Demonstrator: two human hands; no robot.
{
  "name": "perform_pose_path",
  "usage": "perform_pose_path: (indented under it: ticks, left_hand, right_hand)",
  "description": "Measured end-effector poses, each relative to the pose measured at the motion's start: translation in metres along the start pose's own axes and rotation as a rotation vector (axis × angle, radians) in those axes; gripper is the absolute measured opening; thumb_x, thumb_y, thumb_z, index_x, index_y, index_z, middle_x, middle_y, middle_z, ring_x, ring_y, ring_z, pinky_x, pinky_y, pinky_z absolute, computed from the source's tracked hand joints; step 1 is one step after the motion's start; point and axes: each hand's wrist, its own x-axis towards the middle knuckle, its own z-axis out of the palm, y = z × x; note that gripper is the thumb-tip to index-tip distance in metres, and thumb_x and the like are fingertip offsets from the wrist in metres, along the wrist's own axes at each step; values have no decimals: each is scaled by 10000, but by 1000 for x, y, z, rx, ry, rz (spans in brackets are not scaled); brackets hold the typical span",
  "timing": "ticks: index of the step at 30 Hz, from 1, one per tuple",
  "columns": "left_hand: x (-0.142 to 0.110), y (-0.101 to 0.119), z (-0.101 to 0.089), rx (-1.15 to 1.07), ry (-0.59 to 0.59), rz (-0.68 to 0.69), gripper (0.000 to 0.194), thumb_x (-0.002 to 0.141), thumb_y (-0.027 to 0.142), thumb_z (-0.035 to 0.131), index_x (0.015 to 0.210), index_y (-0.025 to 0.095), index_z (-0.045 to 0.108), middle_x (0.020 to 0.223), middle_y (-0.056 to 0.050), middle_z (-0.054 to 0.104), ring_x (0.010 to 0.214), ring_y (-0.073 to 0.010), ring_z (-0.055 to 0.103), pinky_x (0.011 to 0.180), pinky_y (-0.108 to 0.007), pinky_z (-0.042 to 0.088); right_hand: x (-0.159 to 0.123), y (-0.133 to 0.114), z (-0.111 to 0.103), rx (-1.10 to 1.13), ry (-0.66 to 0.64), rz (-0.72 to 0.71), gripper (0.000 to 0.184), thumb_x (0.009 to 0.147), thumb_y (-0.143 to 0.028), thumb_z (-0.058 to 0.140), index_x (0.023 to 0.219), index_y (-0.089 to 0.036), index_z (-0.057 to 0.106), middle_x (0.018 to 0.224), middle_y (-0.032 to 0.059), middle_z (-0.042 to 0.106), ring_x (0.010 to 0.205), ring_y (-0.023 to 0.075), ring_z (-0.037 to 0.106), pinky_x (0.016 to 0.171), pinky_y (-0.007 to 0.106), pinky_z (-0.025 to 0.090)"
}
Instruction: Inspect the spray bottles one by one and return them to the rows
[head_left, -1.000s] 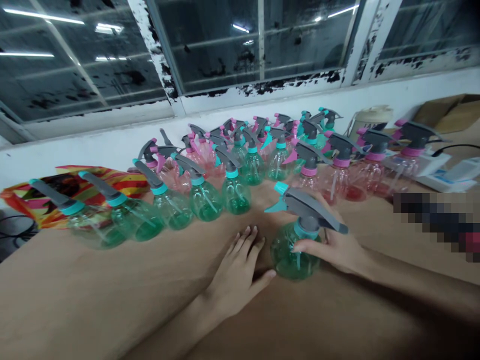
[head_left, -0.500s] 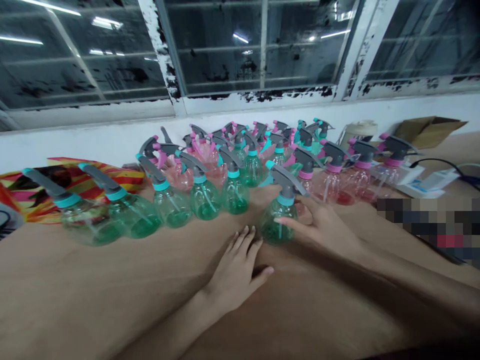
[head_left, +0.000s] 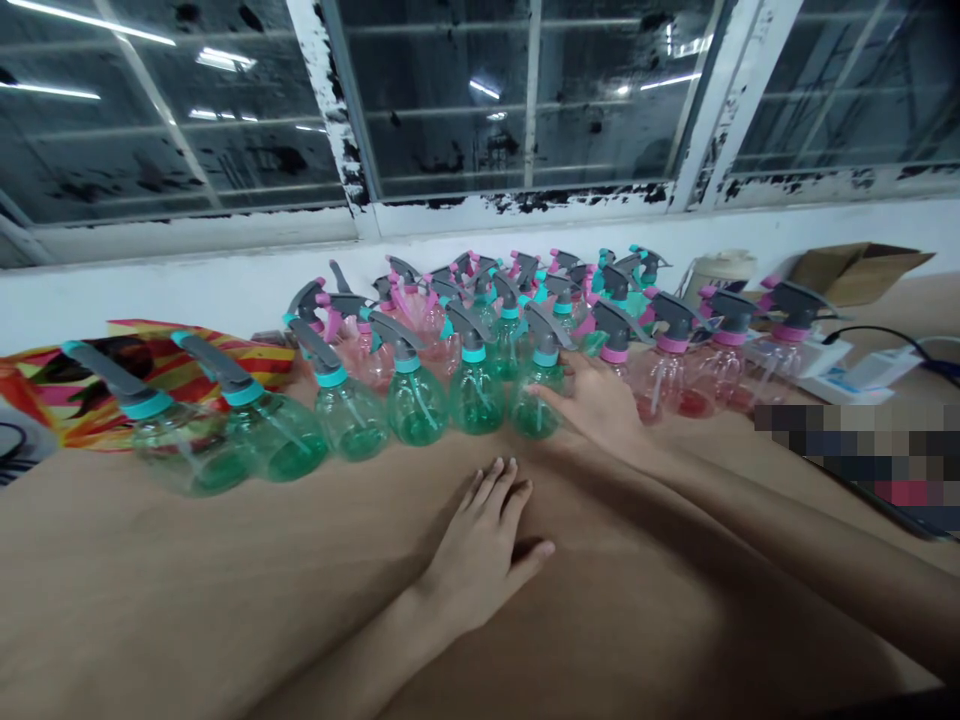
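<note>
"Green plastic, centre of the frame: what is being done with that spray bottle [head_left: 531, 420]?"

"Placing or lining up, it is judged. It is held upright at the right end of the front green row, just beside its neighbour [head_left: 478, 397]. The right hand [head_left: 609, 408] is closed around its right side, with the thumb across the front; the other fingers are partly hidden."

"And the left hand [head_left: 474, 562]?"

"Nothing is grasped by it. It is laid open, palm down, on the desk [head_left: 225, 600], lower centre."

"What is called for by a clean release?"

"The base should be settled first, then the thumb and fingers eased off towards the right, so that neither the neighbour nor the pink bottles [head_left: 660, 388] are nudged."

"How many are counted?"

"Six green bottles in the front row, the held one included, and four pink ones in the line at centre right. More of both colours are crowded behind, too overlapped to be counted surely. One patterned bag [head_left: 251, 358] is seen at the left, and one pale container [head_left: 721, 268] and one cardboard box [head_left: 855, 273] at the upper right."
</note>
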Motion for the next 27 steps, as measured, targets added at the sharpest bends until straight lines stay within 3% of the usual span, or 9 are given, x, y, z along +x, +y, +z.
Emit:
perform_pose_path:
  ticks: [10,19,23,27]
  left_hand:
    - [0,0,0,5,-11,0,601,937,506,474,1339,60,460,1484,-200,314,1380,-317,255,1101,-498,273]
    - [0,-2,2,-17,37,5,570,933,499,483,1323,82,469,1476,-193,335,1375,-318,273,1090,-510,295]
    - [-1,-3,3,-18,56,14,566,936,505,474,1320,89,470,1476,-185,340,1376,-316,270,1090,-507,298]
    - [-1,-3,2,-2,41,16,565,935,495,484,1314,77,477,1473,-193,341,1371,-318,280,1090,-503,298]
  right_hand:
    - [7,0,7,-49,-8,13,493,850,-541,526,1158,-158,562,1014,153,712,894,354,674,660,415,507]
    - [6,1,11,33,-18,10,621,856,-546,504,1301,-114,484,1098,198,683,941,372,667,707,450,516]
    - [-8,5,-6,106,1,-4,651,853,-542,513,1355,-134,436,1153,177,665,1023,339,647,782,448,521]
    - [-26,23,-34,246,17,-5,427,858,-454,543,1186,-184,587,971,96,732,883,284,693,777,427,531]
